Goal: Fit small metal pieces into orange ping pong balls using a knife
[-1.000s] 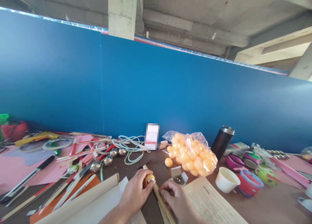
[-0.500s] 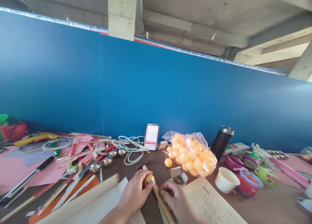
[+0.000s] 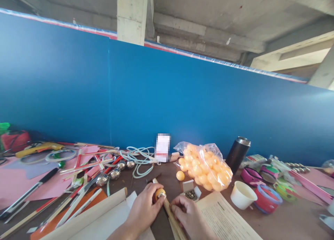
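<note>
My left hand (image 3: 143,207) is closed around an orange table tennis ball (image 3: 158,192), which has a small patch of shiny metal pieces on the side facing up and right. Beside it, my right hand (image 3: 191,215) has thumb and fingertips pinched together, and whatever they hold is too small or hidden to name. Between the two hands, a pale wooden strip (image 3: 172,219) runs toward me, close to the right fingertips. Just beyond the right hand stands a small open white box (image 3: 188,186) with many tiny metal pieces (image 3: 191,195) in it.
Behind the hands lie a loose orange ball (image 3: 180,176) and a clear bag of orange balls (image 3: 206,168). A white paper cup (image 3: 243,195) and a black flask (image 3: 238,154) are on the right. Sticks, a utility knife (image 3: 28,194) and a yellow glue gun (image 3: 39,149) crowd the left.
</note>
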`<state>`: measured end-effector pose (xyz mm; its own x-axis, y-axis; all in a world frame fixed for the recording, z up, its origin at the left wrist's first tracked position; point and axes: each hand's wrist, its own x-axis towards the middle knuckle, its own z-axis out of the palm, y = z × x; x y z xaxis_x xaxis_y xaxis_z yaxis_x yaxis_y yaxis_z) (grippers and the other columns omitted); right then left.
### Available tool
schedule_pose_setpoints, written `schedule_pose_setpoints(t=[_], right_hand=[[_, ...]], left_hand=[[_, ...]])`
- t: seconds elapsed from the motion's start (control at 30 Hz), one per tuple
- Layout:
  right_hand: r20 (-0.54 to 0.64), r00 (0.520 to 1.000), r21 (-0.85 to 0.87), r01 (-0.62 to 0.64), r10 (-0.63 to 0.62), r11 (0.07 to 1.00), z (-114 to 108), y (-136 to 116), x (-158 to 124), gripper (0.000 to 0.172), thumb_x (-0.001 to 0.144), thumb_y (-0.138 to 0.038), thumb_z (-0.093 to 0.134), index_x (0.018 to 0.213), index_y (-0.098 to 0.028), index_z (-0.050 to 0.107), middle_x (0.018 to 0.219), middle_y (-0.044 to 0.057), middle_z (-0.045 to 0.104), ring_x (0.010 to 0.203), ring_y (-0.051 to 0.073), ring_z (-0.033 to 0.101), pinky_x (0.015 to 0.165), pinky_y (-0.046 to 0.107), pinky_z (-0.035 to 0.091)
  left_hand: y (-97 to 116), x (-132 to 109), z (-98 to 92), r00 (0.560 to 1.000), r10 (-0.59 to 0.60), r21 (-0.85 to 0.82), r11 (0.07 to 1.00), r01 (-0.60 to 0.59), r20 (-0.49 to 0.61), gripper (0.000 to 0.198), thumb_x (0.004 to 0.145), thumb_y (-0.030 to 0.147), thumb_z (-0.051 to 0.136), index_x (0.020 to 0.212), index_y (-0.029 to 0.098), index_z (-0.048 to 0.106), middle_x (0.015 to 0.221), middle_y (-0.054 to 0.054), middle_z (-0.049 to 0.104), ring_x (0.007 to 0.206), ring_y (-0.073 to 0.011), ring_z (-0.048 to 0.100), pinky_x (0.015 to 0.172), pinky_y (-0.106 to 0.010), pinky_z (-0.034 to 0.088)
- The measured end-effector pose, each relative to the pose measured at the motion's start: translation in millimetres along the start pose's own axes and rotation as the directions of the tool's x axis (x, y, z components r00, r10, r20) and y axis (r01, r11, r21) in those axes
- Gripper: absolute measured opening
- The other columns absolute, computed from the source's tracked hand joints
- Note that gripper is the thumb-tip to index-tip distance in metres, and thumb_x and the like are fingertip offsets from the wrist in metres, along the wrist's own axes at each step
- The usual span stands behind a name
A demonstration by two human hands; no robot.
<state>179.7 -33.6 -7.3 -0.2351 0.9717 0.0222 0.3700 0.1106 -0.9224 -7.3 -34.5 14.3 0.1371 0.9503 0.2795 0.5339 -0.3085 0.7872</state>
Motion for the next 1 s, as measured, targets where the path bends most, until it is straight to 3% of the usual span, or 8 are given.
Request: schedule_pose_setpoints(t=[0.73, 1.0], right_hand=[[0.002, 1.0, -0.028, 0.025, -0.025, 0.999, -0.8, -3.4, 0.5, 0.013, 0.081, -0.025, 0.051, 0.075, -0.018, 0.06, 0.061, -0.005, 0.05, 0.052, 0.008, 0.046, 0.05, 0.018, 0.037], [0.008, 1.0, 0.043, 0.01, -0.01, 0.999, 0.4, 5.9, 1.5, 0.014, 0.081, -0.028, 0.052, 0.075, -0.018, 0.06, 0.06, -0.004, 0.05, 0.052, 0.009, 0.046, 0.044, 0.017, 0.035]], left_hand=[[2.4, -0.1, -1.4, 1.0, 0.009, 0.003, 1.0, -0.009, 0.009, 0.026, 0.082, 0.034, 0.046, 0.103, 0.024, 0.058, 0.103, -0.005, 0.061, 0.091, -0.0185, 0.059, 0.08, -0.029, 0.043], [2.7, -0.5, -1.7, 1.0, 0.008, 0.001, 1.0, -0.008, 0.005, 0.028, 0.081, 0.034, 0.046, 0.103, 0.024, 0.059, 0.104, -0.006, 0.062, 0.094, -0.0202, 0.059, 0.082, -0.03, 0.043]])
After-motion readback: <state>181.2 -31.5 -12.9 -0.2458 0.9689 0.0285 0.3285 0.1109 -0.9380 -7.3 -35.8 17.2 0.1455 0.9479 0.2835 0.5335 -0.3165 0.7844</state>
